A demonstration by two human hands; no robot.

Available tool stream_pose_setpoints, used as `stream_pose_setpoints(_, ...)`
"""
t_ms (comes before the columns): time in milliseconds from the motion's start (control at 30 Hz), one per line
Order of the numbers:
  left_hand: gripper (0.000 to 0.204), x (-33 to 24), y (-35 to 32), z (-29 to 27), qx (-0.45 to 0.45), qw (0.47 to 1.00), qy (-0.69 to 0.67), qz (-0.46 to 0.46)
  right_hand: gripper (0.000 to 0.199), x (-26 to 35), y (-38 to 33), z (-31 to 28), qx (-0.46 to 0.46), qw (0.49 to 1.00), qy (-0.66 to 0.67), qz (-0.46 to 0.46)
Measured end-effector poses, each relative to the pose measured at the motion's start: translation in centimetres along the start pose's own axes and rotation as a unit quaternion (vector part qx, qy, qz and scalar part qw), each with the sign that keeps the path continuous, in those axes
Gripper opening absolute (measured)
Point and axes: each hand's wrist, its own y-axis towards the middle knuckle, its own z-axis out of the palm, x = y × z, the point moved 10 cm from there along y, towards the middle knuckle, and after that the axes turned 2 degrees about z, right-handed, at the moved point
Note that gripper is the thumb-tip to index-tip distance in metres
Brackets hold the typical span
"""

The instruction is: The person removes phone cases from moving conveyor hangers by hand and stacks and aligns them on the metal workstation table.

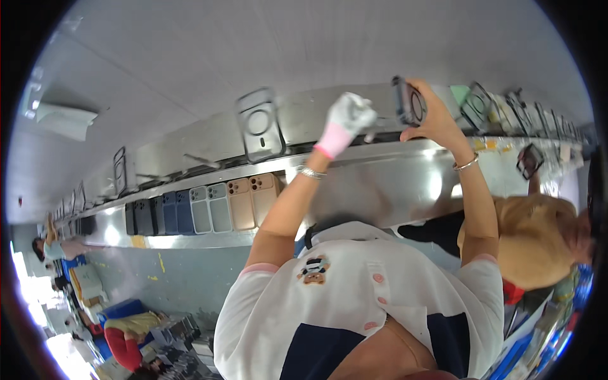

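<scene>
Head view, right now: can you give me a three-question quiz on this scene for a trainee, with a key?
1. Multiple choice. The left hand is: A) bare; B) gloved; C) out of view.
2. True or false. The right hand is empty.
3. Short answer. In the row of phone cases lying on the metal bench, what colour are those nearest the left forearm?

Key: 1. B. 2. False; it holds a phone case with a dark ring. 3. Tan.
</scene>
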Motion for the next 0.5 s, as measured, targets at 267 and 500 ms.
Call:
stream_pose_setpoints(267, 0.073, 4.5, 2.8, 9.0, -0.109, 0.974, 0.14, 0.138, 0.102, -6.4, -0.3, -1.5, 0.068, 0.961, -0.264, -0.054)
stream_pose_setpoints(500, 0.054, 6.1, -4.2, 15.7, 0.153, 0.974, 0.164, -0.011, 0.055, -19.4, -5.7, -13.3, -0.038, 0.945, -0.325, 0.023)
